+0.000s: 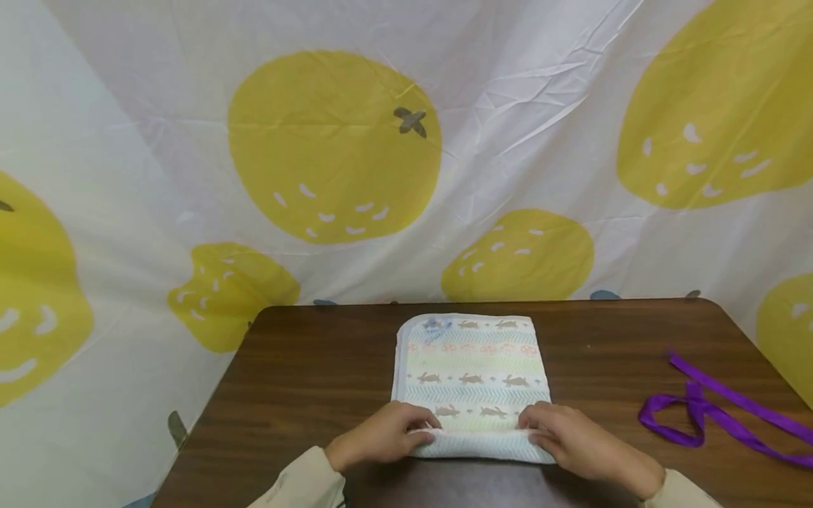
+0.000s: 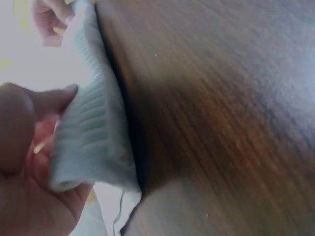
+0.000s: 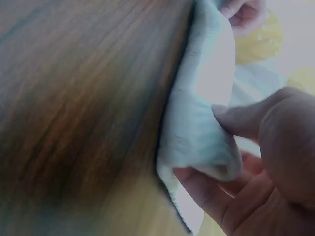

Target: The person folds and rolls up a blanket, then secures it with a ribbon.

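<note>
A folded cloth (image 1: 473, 367) with brown rabbits and pastel stripes lies on the brown table, its near edge turned up into a thick roll. My left hand (image 1: 390, 432) pinches the left end of that roll, thumb on the near side and fingers behind. At the right end, my right hand (image 1: 571, 441) grips it the same way. The left wrist view shows the rolled edge (image 2: 96, 113) between thumb and fingers. In the right wrist view the cloth's flat layer (image 3: 189, 209) reaches out from under the roll (image 3: 197, 118).
A purple ribbon (image 1: 730, 423) lies loosely looped on the right side of the table (image 1: 305, 367). Behind the table's far edge hangs a white curtain (image 1: 356, 275) printed with big yellow fruit.
</note>
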`<state>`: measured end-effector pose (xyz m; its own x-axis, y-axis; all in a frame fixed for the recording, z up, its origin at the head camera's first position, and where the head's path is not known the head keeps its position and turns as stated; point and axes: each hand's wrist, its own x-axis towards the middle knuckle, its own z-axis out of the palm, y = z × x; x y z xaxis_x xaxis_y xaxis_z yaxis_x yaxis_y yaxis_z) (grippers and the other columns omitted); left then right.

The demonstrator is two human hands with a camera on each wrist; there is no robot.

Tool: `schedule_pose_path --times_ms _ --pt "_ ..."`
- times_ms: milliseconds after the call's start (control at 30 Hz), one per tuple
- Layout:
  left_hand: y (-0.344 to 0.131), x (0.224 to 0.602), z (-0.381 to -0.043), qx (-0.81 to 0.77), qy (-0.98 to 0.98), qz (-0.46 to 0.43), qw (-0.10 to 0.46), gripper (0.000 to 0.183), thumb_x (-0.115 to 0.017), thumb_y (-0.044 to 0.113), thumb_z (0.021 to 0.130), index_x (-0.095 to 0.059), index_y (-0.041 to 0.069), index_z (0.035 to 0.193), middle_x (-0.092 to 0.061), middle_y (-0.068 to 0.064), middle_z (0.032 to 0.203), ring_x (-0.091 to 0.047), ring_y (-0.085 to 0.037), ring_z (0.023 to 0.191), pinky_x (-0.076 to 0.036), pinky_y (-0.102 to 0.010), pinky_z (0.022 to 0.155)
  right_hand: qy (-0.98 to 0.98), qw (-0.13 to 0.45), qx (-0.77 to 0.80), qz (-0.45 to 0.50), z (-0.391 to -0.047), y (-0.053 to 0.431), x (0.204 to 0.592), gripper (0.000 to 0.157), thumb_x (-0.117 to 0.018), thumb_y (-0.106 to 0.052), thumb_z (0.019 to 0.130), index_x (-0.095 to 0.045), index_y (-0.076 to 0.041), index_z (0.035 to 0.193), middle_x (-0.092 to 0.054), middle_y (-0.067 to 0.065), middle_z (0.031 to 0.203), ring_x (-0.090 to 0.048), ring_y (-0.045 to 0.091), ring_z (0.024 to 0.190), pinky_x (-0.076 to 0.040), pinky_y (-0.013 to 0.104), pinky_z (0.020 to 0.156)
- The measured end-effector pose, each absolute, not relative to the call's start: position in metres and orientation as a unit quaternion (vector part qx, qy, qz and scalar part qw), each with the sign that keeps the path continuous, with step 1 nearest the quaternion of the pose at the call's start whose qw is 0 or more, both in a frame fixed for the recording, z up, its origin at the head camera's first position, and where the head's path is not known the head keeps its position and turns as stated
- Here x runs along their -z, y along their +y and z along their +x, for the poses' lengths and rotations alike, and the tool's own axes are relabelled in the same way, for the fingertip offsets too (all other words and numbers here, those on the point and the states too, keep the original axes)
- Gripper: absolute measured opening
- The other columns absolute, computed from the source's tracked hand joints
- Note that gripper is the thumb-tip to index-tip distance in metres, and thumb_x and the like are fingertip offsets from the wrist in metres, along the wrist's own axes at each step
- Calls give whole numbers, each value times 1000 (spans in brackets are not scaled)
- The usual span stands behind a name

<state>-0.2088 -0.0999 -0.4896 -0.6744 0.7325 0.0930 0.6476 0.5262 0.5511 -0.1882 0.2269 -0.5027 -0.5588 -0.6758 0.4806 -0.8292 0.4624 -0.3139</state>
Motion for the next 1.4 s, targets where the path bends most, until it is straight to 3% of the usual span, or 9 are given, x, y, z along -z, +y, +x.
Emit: schedule_pose_path --times_ms 400,700,867,1067,1267,1400 --pt "-93 497 -211 -235 918 318 -24 9 -71 26 82 -70 19 88 -65 13 80 -57 2 73 -47 -19 66 -888 142 -222 377 -191 222 508 24 -72 -5 76 -58 -19 90 -51 -8 94 -51 4 72 -44 25 56" --pt "-89 499 -203 -104 864 454 -190 14 -69 12 81 -72 21 91 -65 11 85 -59 -4 81 -48 -20 71 -857 248 -109 438 -190 216 510 26 -71 -5 71 -63 -19 91 -52 -8 91 -52 10 82 -44 32 69" --pt "-93 500 -198 -46 856 484 -178 19 -64 20 86 -71 24 104 -67 13 93 -62 -3 86 -50 -20 74 -841 247 -67 478 -185 215 505 15 -68 -13 78 -64 -17 92 -56 -8 86 -54 9 77 -46 29 67" --pt "-99 498 -197 -41 862 485 -143 40 -68 42 83 -64 25 119 -66 12 109 -61 -4 96 -50 -22 79 -844 246 -70 471 -182 216 503 38 -78 -35 71 -66 -16 102 -57 -7 88 -56 9 74 -47 28 63" --pt "-102 499 -201 -29 869 480 -116 52 -72 43 77 -60 27 126 -63 11 118 -61 -5 96 -50 -22 78 -858 210 -72 464 -184 215 500 42 -81 -34 64 -67 -17 99 -59 -8 84 -57 6 69 -46 26 57" --pt "-102 500 -203 -42 867 480 -122 50 -74 39 77 -61 28 124 -64 14 115 -61 -3 89 -50 -18 73 -871 172 -79 453 -183 216 497 43 -82 -30 64 -69 -16 102 -64 -7 84 -60 7 70 -48 27 57"
